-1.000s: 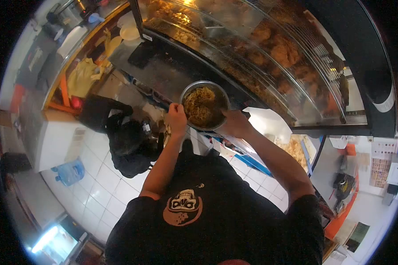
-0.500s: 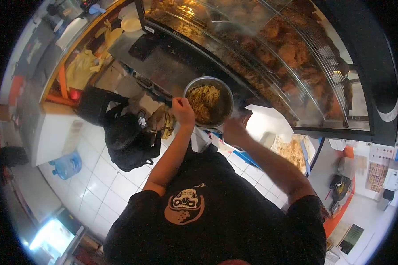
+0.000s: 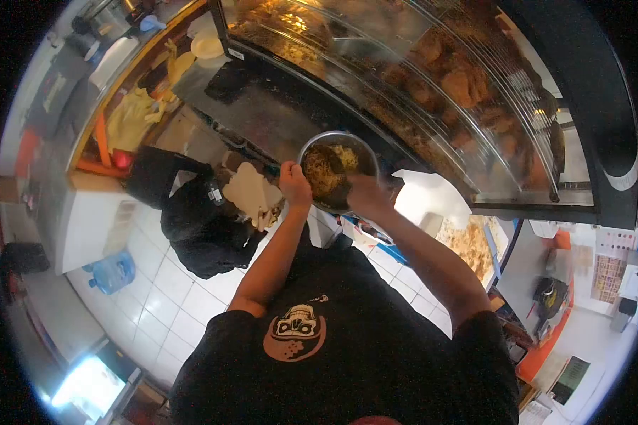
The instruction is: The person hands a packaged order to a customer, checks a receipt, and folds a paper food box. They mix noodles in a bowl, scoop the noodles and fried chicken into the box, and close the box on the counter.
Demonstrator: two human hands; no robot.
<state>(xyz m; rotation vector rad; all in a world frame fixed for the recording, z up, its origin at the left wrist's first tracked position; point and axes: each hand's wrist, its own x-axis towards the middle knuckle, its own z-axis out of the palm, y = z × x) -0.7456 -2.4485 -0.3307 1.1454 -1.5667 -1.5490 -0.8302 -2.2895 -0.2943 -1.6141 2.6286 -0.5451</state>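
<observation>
A round metal bowl stands in front of me on the dark counter by the glass case. In it lie yellow-brown strands that look like noodles, with a darker part among them. My left hand is closed on the bowl's left rim. My right hand is closed at the bowl's lower right side, its fingers reaching over the rim. That hand is blurred, and what it grips is hidden.
A glass display case with browned food on racks rises beyond the bowl. White trays or boards with food bits lie right. A black fabric bundle and a pale sheet are left. A blue water jug lies on the tiles.
The strands have shifted in the bowl, with a darker part now in the middle. My right hand has moved left over the rim. The pale sheet at left shows more fully.
</observation>
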